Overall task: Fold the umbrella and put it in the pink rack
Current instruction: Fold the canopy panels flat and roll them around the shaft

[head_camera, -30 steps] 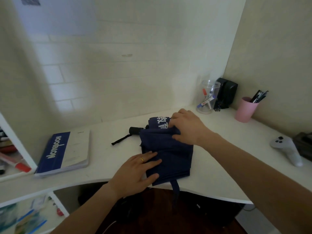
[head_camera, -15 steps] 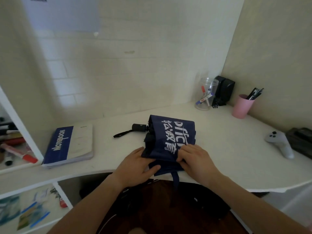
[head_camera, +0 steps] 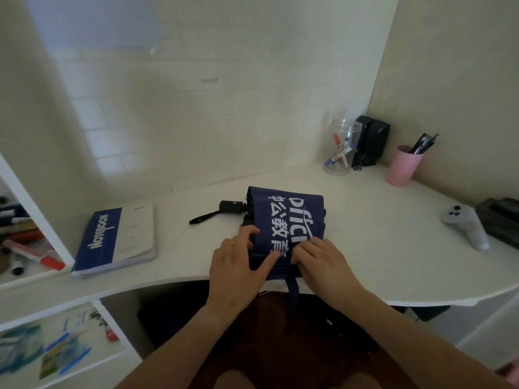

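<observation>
Left hand (head_camera: 234,265), right hand (head_camera: 323,265) — side by side, fingers seemingly pinching.

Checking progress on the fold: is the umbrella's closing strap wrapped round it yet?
Not yet. The strap hangs loose over the desk edge while both hands press the flattened umbrella.

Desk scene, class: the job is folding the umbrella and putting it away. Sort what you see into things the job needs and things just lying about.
Needed:
umbrella
left hand
right hand

Just lying about:
notebook
clear jar
pink cup of pens
white controller
black speakers
</observation>
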A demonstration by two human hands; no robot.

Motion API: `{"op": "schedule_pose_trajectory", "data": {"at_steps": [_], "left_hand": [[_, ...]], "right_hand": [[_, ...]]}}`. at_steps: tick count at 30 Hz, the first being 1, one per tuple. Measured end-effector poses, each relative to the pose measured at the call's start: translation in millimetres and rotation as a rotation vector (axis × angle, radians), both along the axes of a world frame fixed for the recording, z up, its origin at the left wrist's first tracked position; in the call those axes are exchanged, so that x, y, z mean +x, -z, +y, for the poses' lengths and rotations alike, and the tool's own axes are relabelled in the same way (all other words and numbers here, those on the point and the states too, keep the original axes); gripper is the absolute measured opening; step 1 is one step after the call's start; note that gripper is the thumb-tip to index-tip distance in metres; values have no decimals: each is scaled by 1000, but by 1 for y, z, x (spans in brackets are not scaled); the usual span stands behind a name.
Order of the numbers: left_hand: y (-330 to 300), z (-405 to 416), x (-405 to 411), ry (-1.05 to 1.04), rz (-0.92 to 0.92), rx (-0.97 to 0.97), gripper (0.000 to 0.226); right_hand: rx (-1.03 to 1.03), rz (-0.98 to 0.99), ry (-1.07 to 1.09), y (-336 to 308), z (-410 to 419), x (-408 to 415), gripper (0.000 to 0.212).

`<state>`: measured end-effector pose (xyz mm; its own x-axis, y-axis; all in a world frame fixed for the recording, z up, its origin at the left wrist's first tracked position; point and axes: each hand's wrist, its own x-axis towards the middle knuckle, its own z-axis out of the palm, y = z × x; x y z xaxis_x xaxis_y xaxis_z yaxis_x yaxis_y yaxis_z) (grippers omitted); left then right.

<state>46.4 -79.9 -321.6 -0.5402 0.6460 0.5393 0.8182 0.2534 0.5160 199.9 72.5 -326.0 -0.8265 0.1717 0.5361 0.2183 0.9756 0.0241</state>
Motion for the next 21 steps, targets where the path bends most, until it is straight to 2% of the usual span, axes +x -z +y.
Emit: {"op": "schedule_pose_trajectory", "data": {"at_steps": [3, 8, 11, 13, 16, 18, 21], "left_hand": [[9, 0, -7, 28, 30, -78, 35], [18, -1, -16, 137, 57, -109, 33], [22, -2, -19, 141, 20, -90, 38], [24, -4, -19, 138, 54, -89, 42], [28, -6, -19, 138, 98, -83, 47], [29, -6, -19, 125, 89, -83, 50], [31, -6, -19, 131, 100, -77, 52]], "right_hand": [[14, 40, 25, -5, 2, 2, 15], [-103, 160, 156, -7, 2, 14, 28], [-327, 315, 291, -7, -7, 14, 36], [-586, 401, 340, -9, -8, 11, 46], [-987, 418, 312, -13, -2, 8, 54], [-1081, 447, 261, -14, 5, 10, 53], [-1106, 470, 202, -18, 12, 13, 48]]}}
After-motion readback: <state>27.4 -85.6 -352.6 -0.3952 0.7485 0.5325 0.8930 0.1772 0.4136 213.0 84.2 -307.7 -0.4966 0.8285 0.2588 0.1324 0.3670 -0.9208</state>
